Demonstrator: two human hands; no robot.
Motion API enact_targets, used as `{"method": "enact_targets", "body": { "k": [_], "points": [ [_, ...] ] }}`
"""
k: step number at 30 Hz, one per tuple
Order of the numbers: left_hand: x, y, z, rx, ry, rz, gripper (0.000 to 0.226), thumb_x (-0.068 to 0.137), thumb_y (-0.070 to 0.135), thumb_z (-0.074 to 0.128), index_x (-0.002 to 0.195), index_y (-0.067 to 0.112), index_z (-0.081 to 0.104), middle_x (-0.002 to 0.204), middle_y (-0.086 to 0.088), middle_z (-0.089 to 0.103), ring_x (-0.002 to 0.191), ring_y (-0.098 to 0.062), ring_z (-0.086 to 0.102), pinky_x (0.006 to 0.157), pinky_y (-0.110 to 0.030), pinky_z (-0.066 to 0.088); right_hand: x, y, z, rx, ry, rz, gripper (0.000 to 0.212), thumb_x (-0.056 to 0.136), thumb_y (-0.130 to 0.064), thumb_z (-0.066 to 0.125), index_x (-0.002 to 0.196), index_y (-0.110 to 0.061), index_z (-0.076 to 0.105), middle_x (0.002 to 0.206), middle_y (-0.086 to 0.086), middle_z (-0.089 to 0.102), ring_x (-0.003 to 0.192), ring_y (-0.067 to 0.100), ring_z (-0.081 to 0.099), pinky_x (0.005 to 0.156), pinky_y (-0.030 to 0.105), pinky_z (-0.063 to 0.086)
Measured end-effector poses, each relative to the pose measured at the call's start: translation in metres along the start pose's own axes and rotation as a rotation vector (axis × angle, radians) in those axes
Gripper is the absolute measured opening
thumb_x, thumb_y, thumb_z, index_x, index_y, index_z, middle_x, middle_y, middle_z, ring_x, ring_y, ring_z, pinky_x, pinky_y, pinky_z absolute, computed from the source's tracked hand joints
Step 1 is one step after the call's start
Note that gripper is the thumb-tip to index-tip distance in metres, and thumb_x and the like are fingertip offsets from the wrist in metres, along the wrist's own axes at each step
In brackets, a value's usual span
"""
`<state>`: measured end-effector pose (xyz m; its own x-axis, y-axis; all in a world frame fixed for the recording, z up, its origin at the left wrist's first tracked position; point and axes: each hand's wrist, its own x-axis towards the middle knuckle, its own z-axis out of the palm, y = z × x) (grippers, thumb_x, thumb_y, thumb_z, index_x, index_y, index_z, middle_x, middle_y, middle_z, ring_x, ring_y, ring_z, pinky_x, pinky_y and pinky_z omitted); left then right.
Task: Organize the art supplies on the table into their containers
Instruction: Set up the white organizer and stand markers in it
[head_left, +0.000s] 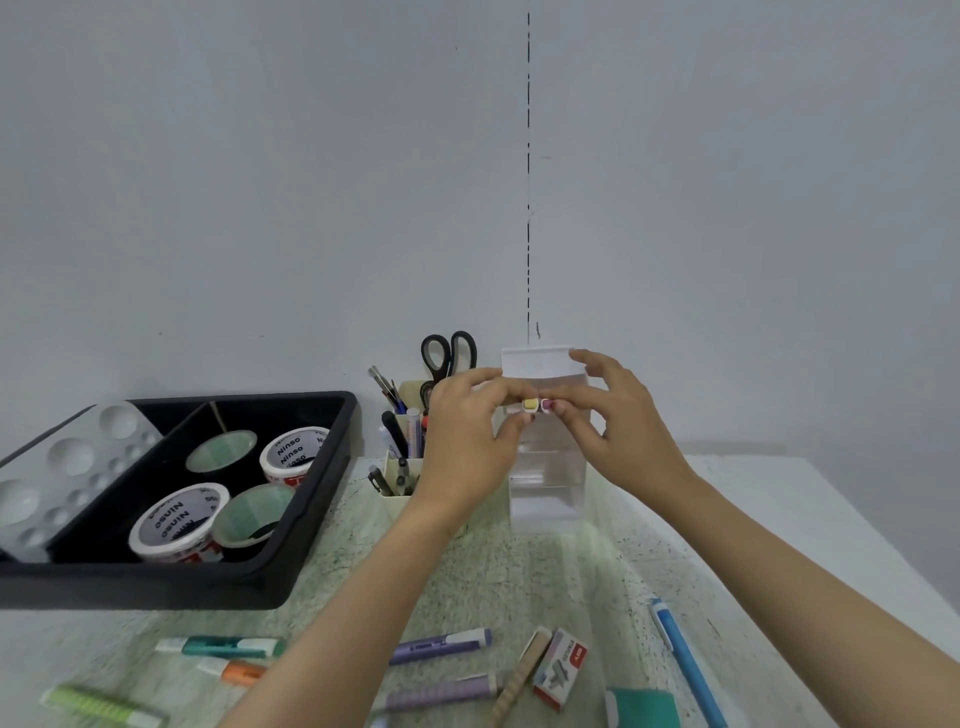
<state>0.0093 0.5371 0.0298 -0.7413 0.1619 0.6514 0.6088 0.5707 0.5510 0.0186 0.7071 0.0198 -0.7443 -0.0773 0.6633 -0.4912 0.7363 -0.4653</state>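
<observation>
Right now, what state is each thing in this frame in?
left hand, pinches small yellow piece
right hand, pinches small pink piece
clear drawer unit, upright behind the hands; drawers unclear
scissors, upright in pen holder, handles up
black tray, holds tape rolls and palette
staples box, lying loose on table
purple marker, capped, lying on table

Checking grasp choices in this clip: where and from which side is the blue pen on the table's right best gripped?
Probably mid-barrel on the blue pen, from above: it lies flat on the table, slim and apart from the teal item beside it, so a pinch across its width fits. The right hand, nearer, pinches a small pink piece.
</observation>
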Motion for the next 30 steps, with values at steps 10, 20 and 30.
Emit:
{"method": "enact_targets", "body": {
  "k": [10,20,30],
  "points": [
    [0.008,0.001,0.003,0.219,-0.032,0.047,0.01,0.08,0.016,0.07,0.09,0.017,0.068,0.121,-0.007,0.057,0.119,-0.028,0.04,0.092,-0.018,0.014,0.001,0.0,0.004,0.042,-0.019,0.065,0.024,0.09,-0.039,0.048,0.102,-0.038,0.068,0.135,-0.002,0.048,0.124,0.015,0.041,0.092,0.007,0.022],
    [-0.007,0.001,0.002,0.303,-0.019,0.232,0.039,0.076,0.01,0.071,0.115,0.012,0.063,0.116,-0.005,0.064,0.119,-0.026,0.048,0.102,-0.027,0.02,-0.027,-0.008,-0.013,-0.03,-0.03,0.034,0.047,0.099,-0.026,0.044,0.144,-0.035,0.033,0.151,-0.002,0.026,0.13,0.006,0.031,0.101,0.017,0.024],
    [-0.093,-0.013,0.008,0.206,-0.273,0.203,0.013,0.084,0.016,0.062,0.096,0.021,0.063,0.086,0.011,0.062,0.084,-0.006,0.053,0.084,-0.027,0.046,-0.125,0.011,-0.031,-0.423,-0.497,0.536,0.032,0.087,-0.054,0.054,0.09,-0.023,0.047,0.078,-0.011,0.052,0.066,0.002,0.047,0.055,0.019,0.035]
  ]
}}
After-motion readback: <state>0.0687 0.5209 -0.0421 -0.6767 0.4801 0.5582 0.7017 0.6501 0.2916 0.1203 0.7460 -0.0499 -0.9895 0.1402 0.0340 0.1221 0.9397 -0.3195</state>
